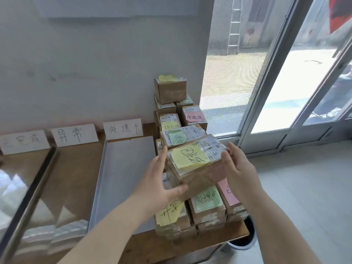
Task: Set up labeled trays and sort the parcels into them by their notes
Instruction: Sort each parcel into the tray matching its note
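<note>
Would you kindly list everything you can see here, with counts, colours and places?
Parcel stack: many, brown, table's right end.
Held parcel: one, brown, yellow note, above the stack.
Label cards: three, white, against the wall.
Trays: at least two, silver, on the table.
Table: one, wooden brown, along the wall.
Bin: one, dark, under the table.
Left hand: holds the parcel's left side.
Right hand: holds its right side.

The left hand (162, 181) and right hand (239, 168) hold a yellow-noted parcel (194, 177) over the parcel stack (208, 210).
</note>
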Available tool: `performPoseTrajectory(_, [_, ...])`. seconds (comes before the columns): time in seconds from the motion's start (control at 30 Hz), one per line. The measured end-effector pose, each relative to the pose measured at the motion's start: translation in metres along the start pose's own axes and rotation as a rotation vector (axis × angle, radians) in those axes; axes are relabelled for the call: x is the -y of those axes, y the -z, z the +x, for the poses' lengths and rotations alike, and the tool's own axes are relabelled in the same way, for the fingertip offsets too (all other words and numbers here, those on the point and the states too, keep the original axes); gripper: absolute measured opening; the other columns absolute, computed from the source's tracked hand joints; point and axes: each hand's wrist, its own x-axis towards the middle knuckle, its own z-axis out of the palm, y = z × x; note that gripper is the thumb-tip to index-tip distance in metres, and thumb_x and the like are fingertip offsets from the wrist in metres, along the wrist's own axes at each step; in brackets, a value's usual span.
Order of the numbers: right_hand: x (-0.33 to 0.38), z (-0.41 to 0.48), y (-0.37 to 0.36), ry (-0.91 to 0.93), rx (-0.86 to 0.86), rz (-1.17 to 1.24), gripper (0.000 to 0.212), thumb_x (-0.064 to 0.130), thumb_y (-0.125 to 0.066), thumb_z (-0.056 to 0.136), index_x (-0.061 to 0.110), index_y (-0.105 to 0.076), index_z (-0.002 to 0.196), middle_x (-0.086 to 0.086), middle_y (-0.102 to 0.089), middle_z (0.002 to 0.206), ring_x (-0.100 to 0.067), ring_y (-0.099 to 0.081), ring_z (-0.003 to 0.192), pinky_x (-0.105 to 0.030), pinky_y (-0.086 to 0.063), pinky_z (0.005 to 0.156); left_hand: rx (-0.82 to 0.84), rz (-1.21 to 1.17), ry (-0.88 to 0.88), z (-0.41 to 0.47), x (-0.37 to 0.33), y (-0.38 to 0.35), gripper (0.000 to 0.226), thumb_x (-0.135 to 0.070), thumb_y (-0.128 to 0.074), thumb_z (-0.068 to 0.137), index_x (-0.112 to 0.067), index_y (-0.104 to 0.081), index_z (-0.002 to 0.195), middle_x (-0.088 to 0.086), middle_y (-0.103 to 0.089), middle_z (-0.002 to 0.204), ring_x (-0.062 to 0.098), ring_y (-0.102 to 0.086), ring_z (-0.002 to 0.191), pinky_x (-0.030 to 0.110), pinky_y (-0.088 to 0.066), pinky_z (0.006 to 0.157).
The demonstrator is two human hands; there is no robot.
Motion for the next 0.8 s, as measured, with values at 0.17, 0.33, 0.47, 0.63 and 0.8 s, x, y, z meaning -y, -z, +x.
performPoseTrajectory(0.17, [0.004, -0.003, 0.004, 0.034, -0.045, 0.025, 0.048, 0.036, -0.042, 0.098, 0.023, -0.038, 0.144, 0.002, -0.052, 0.136, -0.015, -0.046, 0.126, -0.026, -0.034, 0.094, -0.054, -0.051, -0.018, -0.001, -0.006, -0.002, 0.109, -0.049, -0.073, 0.074, -0.045, 0.006, 0.148, -0.027, -0.015, 0.146, -0.013, -0.013, 0.120, 0.023, -0.017, 0.107])
performPoseTrajectory(0.33, [0.010, -0.002, 0.011, 0.071, -0.064, 0.043, 0.048, 0.036, -0.043, 0.097, 0.023, -0.040, 0.143, 0.001, -0.056, 0.131, -0.014, -0.049, 0.122, -0.027, -0.037, 0.097, -0.080, -0.067, -0.020, -0.002, -0.009, -0.001, 0.108, -0.057, -0.070, 0.069, -0.046, 0.003, 0.148, -0.031, -0.015, 0.138, -0.010, -0.015, 0.125, 0.029, -0.020, 0.112])
performPoseTrajectory(0.47, [0.010, 0.000, 0.012, 0.089, -0.054, 0.048, 0.048, 0.036, -0.043, 0.098, 0.023, -0.039, 0.144, 0.002, -0.055, 0.133, -0.012, -0.049, 0.121, -0.026, -0.036, 0.095, -0.096, -0.088, -0.012, -0.003, -0.010, -0.001, 0.107, -0.055, -0.071, 0.069, -0.046, 0.002, 0.148, -0.033, -0.014, 0.134, -0.009, -0.016, 0.127, 0.032, -0.021, 0.114])
performPoseTrajectory(0.63, [0.015, 0.000, 0.013, 0.129, -0.063, 0.063, 0.048, 0.036, -0.044, 0.097, 0.025, -0.039, 0.144, 0.005, -0.055, 0.131, -0.010, -0.049, 0.118, -0.026, -0.037, 0.095, -0.146, -0.091, -0.034, -0.007, -0.012, 0.002, 0.108, -0.056, -0.072, 0.068, -0.045, 0.000, 0.148, -0.032, -0.016, 0.135, -0.008, -0.017, 0.129, 0.032, -0.023, 0.113])
performPoseTrajectory(0.8, [0.030, 0.003, 0.015, 0.181, -0.041, 0.142, 0.050, 0.034, -0.047, 0.097, 0.025, -0.037, 0.144, 0.009, -0.054, 0.125, -0.003, -0.053, 0.107, -0.016, -0.041, 0.084, -0.292, -0.130, -0.084, -0.011, -0.017, 0.011, 0.112, -0.058, -0.074, 0.061, -0.043, -0.006, 0.149, -0.034, -0.021, 0.139, -0.005, -0.023, 0.134, 0.031, -0.027, 0.112])
